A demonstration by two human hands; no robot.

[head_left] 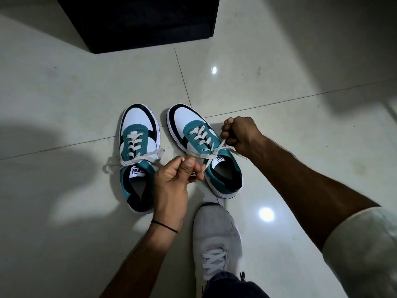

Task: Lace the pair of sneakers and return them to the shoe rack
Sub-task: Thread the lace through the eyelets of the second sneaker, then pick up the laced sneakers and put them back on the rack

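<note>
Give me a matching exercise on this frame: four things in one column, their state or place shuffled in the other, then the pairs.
Things
1. left sneaker
2. right sneaker
3. grey shoe
4. left hand

States or places
A. worn on the person's foot, nearest the camera
B. laces lying loose on the floor, nobody holding them
C. a lace end pulled out to each side by the hands
D. black band on its wrist, pinching a lace end

Pairs: 1-B, 2-C, 3-A, 4-D

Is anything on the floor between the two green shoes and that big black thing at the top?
Nothing visible: bare tile floor lies between both sneakers and the black cabinet. Whether that cabinet is the shoe rack, I can't tell.
</note>
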